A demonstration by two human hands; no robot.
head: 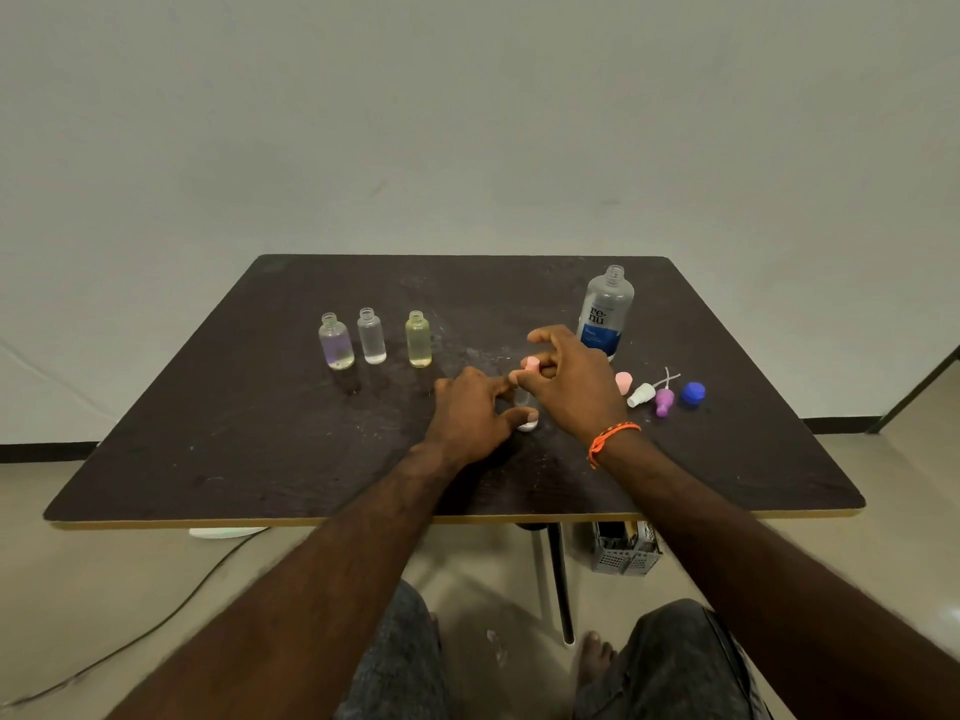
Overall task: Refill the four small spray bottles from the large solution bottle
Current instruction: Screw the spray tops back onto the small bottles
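Observation:
Near the middle of the dark table (260,433) my left hand (475,413) grips a small clear spray bottle (523,402), mostly hidden behind my fingers. My right hand (566,379) pinches a pink spray head (532,364) at that bottle's top. Three other small bottles stand uncapped at the back left: a purple-tinted one (336,343), a clear one (371,337) and a yellow one (418,340). The large solution bottle (604,314) stands open at the back right.
To the right of my hands lie a pink cap (623,383), a white spray head with tube (642,393), a purple spray head (664,401) and a blue cap (693,393). A grey crate (623,556) sits on the floor under the table.

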